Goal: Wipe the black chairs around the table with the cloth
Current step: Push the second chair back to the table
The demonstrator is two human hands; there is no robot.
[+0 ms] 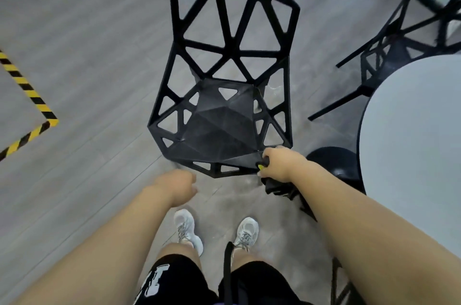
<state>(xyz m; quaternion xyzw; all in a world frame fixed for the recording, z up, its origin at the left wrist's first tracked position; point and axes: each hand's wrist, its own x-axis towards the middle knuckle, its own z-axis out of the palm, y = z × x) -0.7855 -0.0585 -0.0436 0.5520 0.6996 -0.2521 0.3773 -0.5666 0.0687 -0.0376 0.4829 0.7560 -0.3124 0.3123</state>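
A cloth (272, 186) is gripped by the right hand (277, 163) at the lower-right corner of the black chair (224, 125); the left hand (177, 186) is relaxed, empty.

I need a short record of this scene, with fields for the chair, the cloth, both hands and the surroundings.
Chair: black plastic chair with triangular cut-outs, upright on the grey floor.
Cloth: dark cloth with a yellow-green patch, at the seat's front right corner.
Right hand: grips the cloth.
Left hand: holds nothing, fingers loosely curled, apart from the chair.
Table: round white table, right of the chair.
Other: second black chair beyond the table; yellow-and-black striped tape at left.
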